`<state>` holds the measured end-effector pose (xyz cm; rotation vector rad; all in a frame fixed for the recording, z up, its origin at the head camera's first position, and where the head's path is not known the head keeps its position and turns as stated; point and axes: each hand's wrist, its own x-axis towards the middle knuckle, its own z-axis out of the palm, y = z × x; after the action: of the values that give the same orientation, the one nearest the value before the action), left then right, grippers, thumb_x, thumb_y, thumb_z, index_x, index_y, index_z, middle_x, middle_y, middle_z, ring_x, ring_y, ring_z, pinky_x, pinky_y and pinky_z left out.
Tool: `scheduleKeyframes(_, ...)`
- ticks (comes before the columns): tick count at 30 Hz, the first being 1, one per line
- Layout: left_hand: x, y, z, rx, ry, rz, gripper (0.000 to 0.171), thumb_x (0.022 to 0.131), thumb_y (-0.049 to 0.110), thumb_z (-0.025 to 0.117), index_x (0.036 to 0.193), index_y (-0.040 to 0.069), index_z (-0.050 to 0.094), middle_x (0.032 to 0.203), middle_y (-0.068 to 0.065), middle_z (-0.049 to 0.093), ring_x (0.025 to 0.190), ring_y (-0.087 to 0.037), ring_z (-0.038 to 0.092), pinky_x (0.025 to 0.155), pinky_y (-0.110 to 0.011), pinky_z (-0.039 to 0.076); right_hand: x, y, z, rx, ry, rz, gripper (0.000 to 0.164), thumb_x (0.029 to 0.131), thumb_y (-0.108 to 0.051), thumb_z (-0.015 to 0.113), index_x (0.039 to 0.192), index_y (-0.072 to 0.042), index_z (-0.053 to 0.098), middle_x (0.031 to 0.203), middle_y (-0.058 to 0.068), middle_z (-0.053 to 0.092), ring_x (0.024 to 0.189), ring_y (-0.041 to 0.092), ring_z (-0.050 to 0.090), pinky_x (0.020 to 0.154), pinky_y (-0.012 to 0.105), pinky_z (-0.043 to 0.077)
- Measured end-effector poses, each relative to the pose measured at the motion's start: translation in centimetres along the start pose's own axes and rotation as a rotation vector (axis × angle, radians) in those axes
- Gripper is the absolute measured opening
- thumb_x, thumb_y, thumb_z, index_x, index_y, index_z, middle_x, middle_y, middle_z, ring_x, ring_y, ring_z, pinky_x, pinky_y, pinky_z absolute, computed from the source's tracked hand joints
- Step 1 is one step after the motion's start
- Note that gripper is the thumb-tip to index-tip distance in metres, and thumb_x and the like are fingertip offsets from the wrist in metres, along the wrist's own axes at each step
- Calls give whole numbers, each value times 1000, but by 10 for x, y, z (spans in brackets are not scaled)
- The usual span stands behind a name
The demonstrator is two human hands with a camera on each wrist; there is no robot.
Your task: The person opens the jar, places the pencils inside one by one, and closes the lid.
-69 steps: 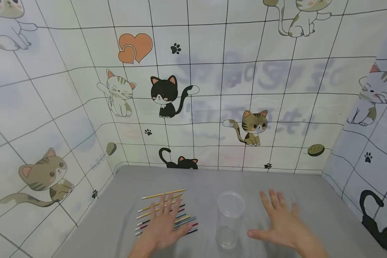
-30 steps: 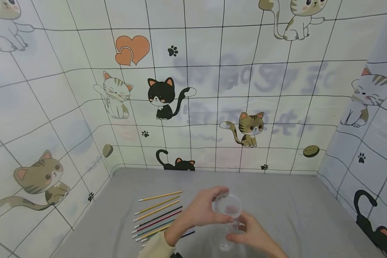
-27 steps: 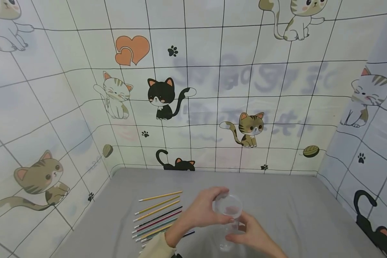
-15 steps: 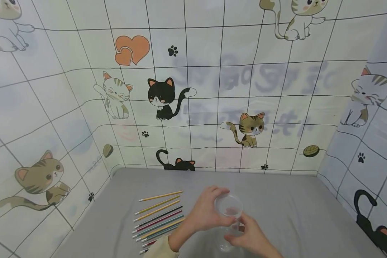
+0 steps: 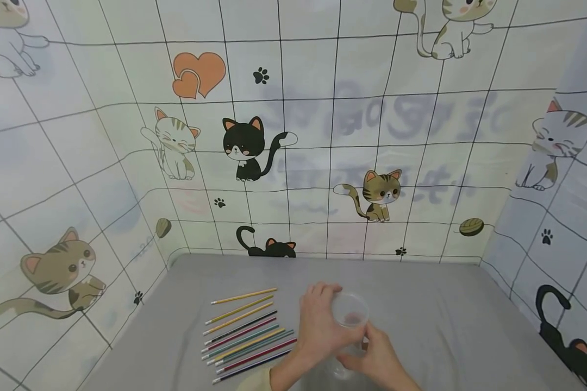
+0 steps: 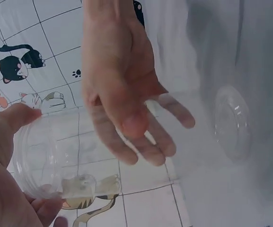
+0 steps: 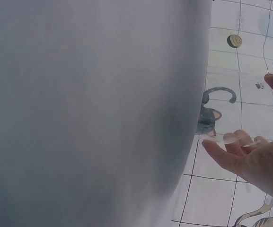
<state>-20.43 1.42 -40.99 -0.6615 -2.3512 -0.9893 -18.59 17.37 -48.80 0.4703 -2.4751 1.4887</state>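
A clear plastic jar (image 5: 341,370) stands upright near the table's front, with a round lid (image 5: 350,308) on top. My left hand (image 5: 319,326) grips the lid from the left, thumb on the near side and fingers on the far side. Below it my right hand (image 5: 382,358) holds the jar's body from the right. In the left wrist view the right hand (image 6: 119,85) shows around the see-through body, and the left hand (image 6: 1,161) spans the lid (image 6: 37,161). Thumb and fingers of the right hand (image 7: 259,161) show at the right wrist view's edge.
Several pencils (image 5: 242,338) in yellow, black, red, teal and dark blue lie in a slanted row left of the jar. A grey cloth covers the table (image 5: 435,304). Cat-printed sheets (image 5: 313,163) enclose its back and sides.
Both hands, spread apart at first, have come together on the jar, the left at the lid and the right at the body. Over the last half second the left hand has turned around the lid.
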Motion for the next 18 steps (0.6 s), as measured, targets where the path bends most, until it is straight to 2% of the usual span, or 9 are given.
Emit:
scheduleKeyframes(2,0,1,-1,34,-15,-3,62,67,46,86,114,11,65,106,2,60,99,-14,51,82,-34,42,0,0,1,-5,-1,-4,69,69,-21,92,127,-3,58,117,9,66,99,12,61,70,35,56)
scheduleKeyframes(5,0,-2,-6,4,-102,4,70,69,49,87,121,10,61,113,0,58,104,-15,49,84,-33,44,0,2,1,0,-10,-20,70,70,-22,92,128,-4,57,118,10,66,99,11,62,70,35,57)
scheduleKeyframes(9,5,-10,-16,-191,-219,39,75,74,41,88,133,8,56,123,-4,56,112,-18,51,88,-33,48,0,2,-1,36,-37,-38,72,73,-20,90,132,-2,53,120,14,65,101,13,62,74,40,58)
scheduleKeyframes(11,10,-15,-20,-290,-266,71,74,76,34,87,137,8,53,129,-5,56,115,-21,53,91,-35,50,0,2,-3,55,-53,-14,71,75,-20,89,133,-2,52,122,14,63,102,14,62,76,42,58)
scheduleKeyframes(13,15,-19,-24,-338,-321,101,72,79,29,85,140,8,52,132,-5,56,118,-21,54,94,-37,49,0,2,-4,68,-69,12,69,77,-20,87,134,-2,51,123,14,62,103,17,62,77,44,58)
scheduleKeyframes(15,22,-22,-29,-326,-391,129,69,81,27,82,141,9,52,134,-4,55,119,-18,52,93,-35,50,0,2,-5,71,-72,26,68,78,-20,87,134,-2,52,123,13,63,105,22,63,77,44,58)
scheduleKeyframes(18,31,-24,-35,-255,-497,165,65,82,27,80,139,9,55,133,-3,54,116,-15,51,85,-27,51,0,3,-5,60,-75,20,68,78,-20,87,133,-1,52,121,14,64,104,29,64,77,44,58)
